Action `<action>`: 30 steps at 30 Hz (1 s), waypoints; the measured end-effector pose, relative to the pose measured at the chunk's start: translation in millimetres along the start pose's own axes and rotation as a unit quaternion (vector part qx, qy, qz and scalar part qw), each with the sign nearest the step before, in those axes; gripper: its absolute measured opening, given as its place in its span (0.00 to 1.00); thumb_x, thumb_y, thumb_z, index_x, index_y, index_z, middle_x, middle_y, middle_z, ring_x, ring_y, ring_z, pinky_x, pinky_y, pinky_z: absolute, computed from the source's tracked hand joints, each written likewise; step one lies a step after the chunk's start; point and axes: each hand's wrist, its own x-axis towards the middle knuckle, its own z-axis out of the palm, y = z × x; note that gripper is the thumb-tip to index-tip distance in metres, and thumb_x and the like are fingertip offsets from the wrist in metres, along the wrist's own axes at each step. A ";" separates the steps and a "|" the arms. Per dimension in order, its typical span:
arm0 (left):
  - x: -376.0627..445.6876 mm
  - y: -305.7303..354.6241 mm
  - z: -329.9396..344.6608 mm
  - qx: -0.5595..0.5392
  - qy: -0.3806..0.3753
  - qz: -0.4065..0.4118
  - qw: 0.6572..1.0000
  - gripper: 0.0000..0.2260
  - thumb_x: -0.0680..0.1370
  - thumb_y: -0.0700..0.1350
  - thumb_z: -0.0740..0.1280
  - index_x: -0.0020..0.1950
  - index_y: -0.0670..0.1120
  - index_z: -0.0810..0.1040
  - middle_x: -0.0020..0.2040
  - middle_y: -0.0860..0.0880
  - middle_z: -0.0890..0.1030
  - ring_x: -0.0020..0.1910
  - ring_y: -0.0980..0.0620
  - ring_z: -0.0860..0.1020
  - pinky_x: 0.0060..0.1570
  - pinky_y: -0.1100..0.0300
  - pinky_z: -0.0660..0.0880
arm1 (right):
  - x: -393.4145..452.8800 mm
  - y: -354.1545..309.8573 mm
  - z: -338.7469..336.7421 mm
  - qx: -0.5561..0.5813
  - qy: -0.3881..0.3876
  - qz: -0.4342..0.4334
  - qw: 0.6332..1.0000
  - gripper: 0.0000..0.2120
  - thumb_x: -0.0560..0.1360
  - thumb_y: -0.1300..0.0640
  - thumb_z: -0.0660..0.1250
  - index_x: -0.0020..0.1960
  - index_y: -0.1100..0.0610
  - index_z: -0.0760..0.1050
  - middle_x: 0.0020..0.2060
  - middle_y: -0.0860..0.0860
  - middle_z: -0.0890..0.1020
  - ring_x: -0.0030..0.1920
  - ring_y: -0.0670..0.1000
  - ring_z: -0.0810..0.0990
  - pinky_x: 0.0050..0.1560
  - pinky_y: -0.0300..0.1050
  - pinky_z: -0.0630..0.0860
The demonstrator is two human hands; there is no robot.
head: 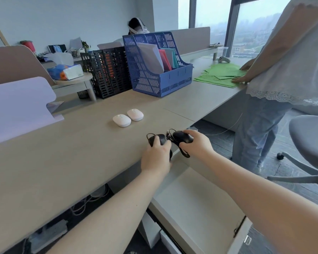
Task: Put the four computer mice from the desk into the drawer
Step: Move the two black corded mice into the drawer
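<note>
Near the centre of the frame, at the front edge of the worktop [44, 162], both hands grip black wired mice. The left hand [157, 155] has its fingers curled over the top of one black mouse [159, 139], which sits at the worktop's edge. The right hand [195, 142] holds the other black mouse [183, 137] with fingers wrapped round its side, just past the edge and above the open drawer [196, 204], which fills the lower centre of the frame. Their dark cables [182, 152] loop and tangle between the two hands, one loop dangling below. Slightly above and left of the hands, two white mice [122, 120] [135, 114] lie side by side on the worktop, almost touching. Behind them stand a blue file rack [154, 70] and a black file rack [108, 72]. At the right, another person [283, 70] stands pressing green sheets [220, 74] on the worktop.
</note>
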 end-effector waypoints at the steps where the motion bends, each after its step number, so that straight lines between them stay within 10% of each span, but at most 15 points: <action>1: -5.7 5.1 5.0 -0.002 -0.005 0.006 1.000 0.24 0.73 0.45 0.69 0.67 0.50 0.67 0.75 0.43 0.60 0.64 0.38 0.69 0.53 0.51 0.72 | -2.1 7.0 -4.5 0.003 0.002 0.012 1.000 0.23 0.70 0.59 0.67 0.65 0.52 0.74 0.60 0.53 0.81 0.61 0.54 0.77 0.59 0.44 0.72; 30: -7.4 8.4 179.0 -0.041 -0.189 -0.145 0.970 0.16 0.76 0.39 0.63 0.64 0.47 0.70 0.66 0.42 0.67 0.59 0.40 0.71 0.54 0.52 0.73 | 6.2 159.5 86.9 -0.106 -0.205 0.038 0.972 0.27 0.69 0.59 0.70 0.68 0.51 0.71 0.62 0.55 0.76 0.66 0.54 0.71 0.61 0.38 0.66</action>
